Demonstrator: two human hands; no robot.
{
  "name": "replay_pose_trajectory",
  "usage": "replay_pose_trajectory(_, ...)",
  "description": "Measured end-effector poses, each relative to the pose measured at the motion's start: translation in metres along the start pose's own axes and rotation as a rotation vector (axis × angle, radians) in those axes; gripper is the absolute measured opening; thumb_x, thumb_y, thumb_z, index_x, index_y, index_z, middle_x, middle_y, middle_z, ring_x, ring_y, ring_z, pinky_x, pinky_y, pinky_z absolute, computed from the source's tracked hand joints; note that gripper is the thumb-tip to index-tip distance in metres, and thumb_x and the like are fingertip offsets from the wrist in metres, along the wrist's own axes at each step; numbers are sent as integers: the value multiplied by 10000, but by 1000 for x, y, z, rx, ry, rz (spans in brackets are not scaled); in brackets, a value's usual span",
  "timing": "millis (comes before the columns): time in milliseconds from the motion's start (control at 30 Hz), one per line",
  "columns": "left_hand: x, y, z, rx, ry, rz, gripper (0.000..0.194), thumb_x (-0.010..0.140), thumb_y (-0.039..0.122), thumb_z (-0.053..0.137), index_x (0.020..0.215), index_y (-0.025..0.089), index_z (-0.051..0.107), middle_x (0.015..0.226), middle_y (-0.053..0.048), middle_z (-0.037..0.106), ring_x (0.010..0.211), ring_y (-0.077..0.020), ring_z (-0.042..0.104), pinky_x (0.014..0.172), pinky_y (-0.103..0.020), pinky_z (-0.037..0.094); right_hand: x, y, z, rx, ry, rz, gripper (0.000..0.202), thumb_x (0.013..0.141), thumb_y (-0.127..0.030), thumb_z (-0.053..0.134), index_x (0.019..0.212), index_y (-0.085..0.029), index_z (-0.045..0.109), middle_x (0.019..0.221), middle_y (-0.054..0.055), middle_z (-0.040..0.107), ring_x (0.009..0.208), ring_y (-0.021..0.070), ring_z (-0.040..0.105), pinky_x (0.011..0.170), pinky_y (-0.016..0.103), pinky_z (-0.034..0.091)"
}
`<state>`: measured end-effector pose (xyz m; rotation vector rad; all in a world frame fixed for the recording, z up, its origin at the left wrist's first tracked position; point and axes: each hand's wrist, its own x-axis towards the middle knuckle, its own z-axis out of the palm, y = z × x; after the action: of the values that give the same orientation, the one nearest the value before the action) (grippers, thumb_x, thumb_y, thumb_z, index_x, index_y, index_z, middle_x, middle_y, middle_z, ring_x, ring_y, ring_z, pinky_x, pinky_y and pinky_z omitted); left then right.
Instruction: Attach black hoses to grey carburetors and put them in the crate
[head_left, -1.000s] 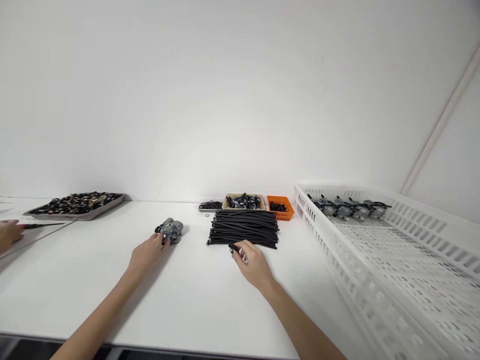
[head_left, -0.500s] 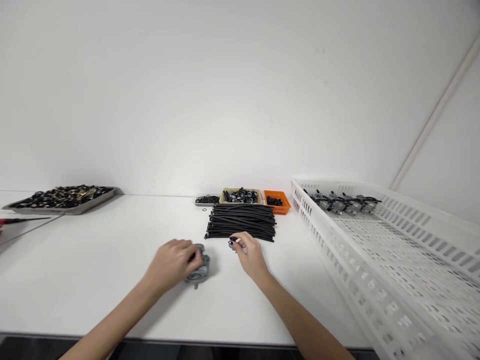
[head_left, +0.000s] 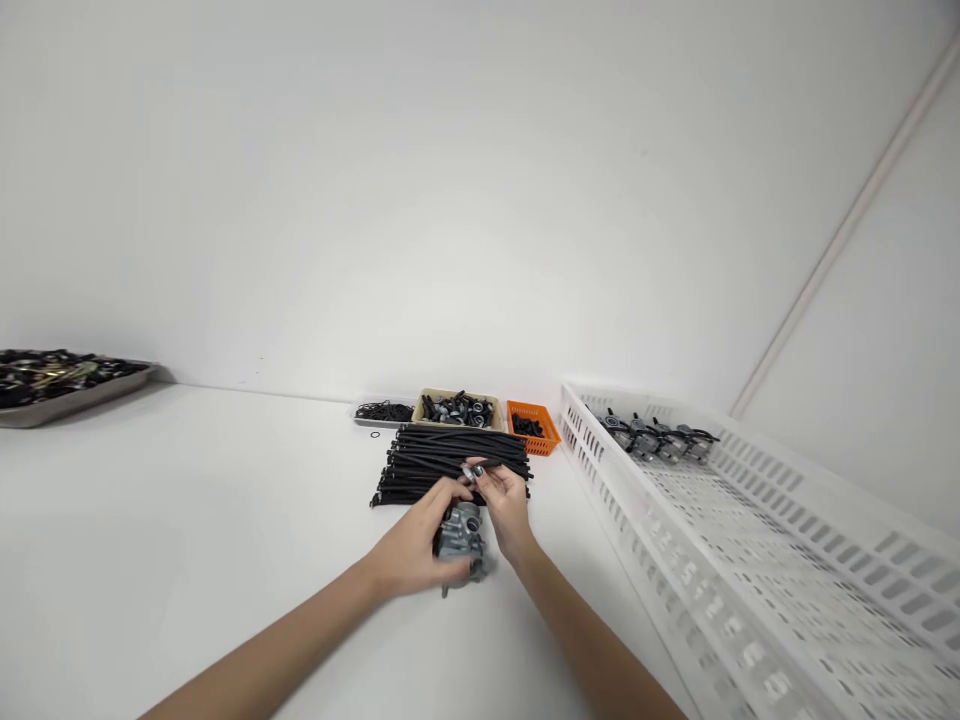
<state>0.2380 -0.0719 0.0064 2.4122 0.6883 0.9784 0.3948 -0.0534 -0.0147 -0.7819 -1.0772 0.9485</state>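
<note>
A grey metal part (head_left: pixel 460 535), like a small carburetor, sits in the grip of my left hand (head_left: pixel 416 545), its thumb at the near edge and its fingers at the far side. Just beyond the part, the fingertips of my right hand (head_left: pixel 506 510) pinch a small black piece (head_left: pixel 487 464). The fingertips of both hands are close together there, and whether they touch is hard to tell. Behind them lies a row of black tubes (head_left: pixel 427 455) on the white table.
Behind the tubes stand a small tray of black rings (head_left: pixel 362 421), a cream tray (head_left: pixel 496 415) and an orange basket (head_left: pixel 545 440). A white crate (head_left: pixel 622 500) with several metal parts (head_left: pixel 660 440) stands right. A metal tray (head_left: pixel 75 400) is far left.
The metal part has turned and moved right with my left hand. My right hand is beside it, with the black piece now showing. The view has shifted left-to-right, and the red-handled tool has left it.
</note>
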Motion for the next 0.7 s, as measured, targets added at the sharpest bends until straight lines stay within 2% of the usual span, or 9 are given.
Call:
replay_pose_trajectory(67, -7, -7, 3, -88, -48, -33, 613, 608, 266, 711, 1149, 223, 424, 1080, -50, 572, 920, -210, 582, 759, -315, 490, 2, -3, -2, 14, -65, 24, 308, 697, -388, 731, 916, -173, 698, 808, 52, 701, 645, 148, 630, 618, 275, 497)
replay_pose_trajectory(167, -7, -12, 5, -96, -26, -132, 566, 625, 304, 719, 1111, 223, 439, 987, -30, 613, 849, -201, 603, 735, -316, 494, -1, -8, -8, -3, -128, 31, 286, 687, -379, 745, 890, -182, 701, 792, 43, 696, 598, 133, 610, 572, 262, 478)
replay_pose_trajectory(267, -2, -16, 4, -16, -3, -149, 425, 681, 353, 680, 1043, 212, 508, 991, -39, 622, 901, -217, 602, 783, -330, 485, -5, -9, -15, -41, -222, 80, 262, 697, -369, 742, 883, -189, 701, 810, 42, 698, 695, 154, 633, 677, 291, 501)
replay_pose_trajectory(367, 0, -18, 2, 49, 10, -162, 360, 726, 365, 634, 1030, 197, 536, 986, -44, 634, 903, -222, 606, 790, -334, 479, -8, -5, -19, -30, -257, 107, 269, 709, -376, 734, 905, -197, 694, 839, 41, 693, 796, 171, 635, 766, 319, 498)
replay_pose_trajectory(533, -1, -20, 1, 64, 17, -148, 286, 746, 322, 605, 996, 192, 557, 970, -40, 657, 884, -215, 614, 791, -331, 476, -11, -4, -21, 39, -293, 130, 245, 738, -348, 717, 937, -210, 681, 900, 45, 692, 822, 169, 631, 766, 315, 491)
replay_pose_trajectory(700, 0, -22, 2, 84, 16, -142, 295, 767, 357, 586, 1003, 181, 560, 1006, -67, 655, 942, -241, 613, 805, -341, 479, -12, -8, -20, 47, -327, 160, 255, 752, -347, 705, 968, -215, 674, 933, 49, 698, 835, 170, 636, 790, 326, 490)
